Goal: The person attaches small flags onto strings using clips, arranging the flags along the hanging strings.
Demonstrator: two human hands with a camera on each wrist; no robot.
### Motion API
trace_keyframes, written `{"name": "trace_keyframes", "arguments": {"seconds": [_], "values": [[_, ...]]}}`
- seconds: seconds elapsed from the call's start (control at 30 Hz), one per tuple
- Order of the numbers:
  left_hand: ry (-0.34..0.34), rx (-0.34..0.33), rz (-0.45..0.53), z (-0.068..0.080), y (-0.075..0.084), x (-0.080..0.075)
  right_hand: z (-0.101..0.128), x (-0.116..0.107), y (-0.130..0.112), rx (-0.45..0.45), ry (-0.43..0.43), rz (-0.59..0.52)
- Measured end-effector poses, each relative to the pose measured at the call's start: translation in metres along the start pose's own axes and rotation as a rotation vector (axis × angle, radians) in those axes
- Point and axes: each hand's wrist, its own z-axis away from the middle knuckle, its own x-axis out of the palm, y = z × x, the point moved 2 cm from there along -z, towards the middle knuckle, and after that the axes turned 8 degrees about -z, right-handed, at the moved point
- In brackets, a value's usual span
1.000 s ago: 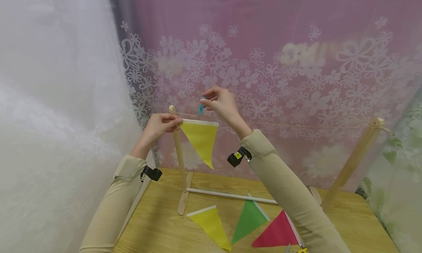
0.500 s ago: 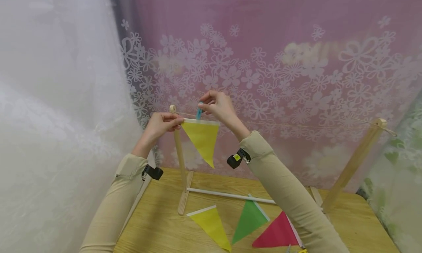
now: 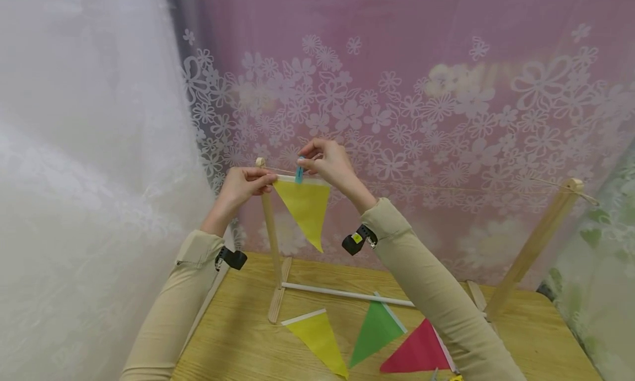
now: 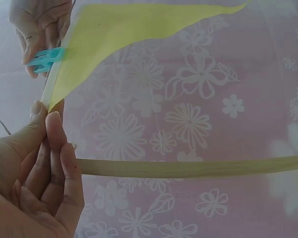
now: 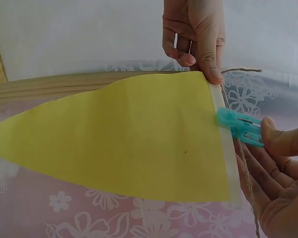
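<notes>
The yellow flag (image 3: 303,210) hung in the air above the table (image 3: 233,337), point downward, near the left post (image 3: 269,232). A white band ran along its top edge. The left hand (image 3: 239,187) pinched the left corner of that band, thumb in front and fingers behind. The right hand (image 3: 331,161) pinched a blue clothes peg (image 5: 228,119) by its handles, and the peg's tip overlapped the band, nearer the left corner than the right. The string (image 5: 245,162) ran along the band and past the peg; whether the peg had caught it could not be told.

From the left post the string stretched across to the right post (image 3: 536,246), where a loose end stuck out beyond the wood. Low between the posts lay a white rod (image 3: 347,295), partly hidden by the right sleeve (image 3: 436,293).

On the table, in front of the rod, lay a second yellow flag (image 3: 321,342), then a green flag (image 3: 375,331) whose white edge reached the rod, and a red flag (image 3: 415,350) beside the sleeve. Behind everything hung a pink curtain (image 3: 397,22) with white flowers.
</notes>
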Motion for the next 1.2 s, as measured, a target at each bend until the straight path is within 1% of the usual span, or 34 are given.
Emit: {"name": "trace_keyframes", "arguments": {"seconds": [0.23,0.63,0.87,1.2], "values": [[0.015,0.002,0.021,0.0007,0.0024,-0.0003,0.0002,-0.0004,-0.0005,0.001,-0.008,0.018],[0.030,0.014,0.011,0.0005,0.0050,0.0000,-0.0005,-0.0004,-0.0012,0.006,-0.020,0.027],[0.027,0.012,-0.007,-0.0001,0.0048,-0.0003,0.0004,0.0001,-0.0005,0.010,-0.036,0.045],[0.019,-0.001,0.001,-0.0003,0.0057,-0.0002,0.0002,0.0005,0.0000,0.001,-0.039,0.064]]}}
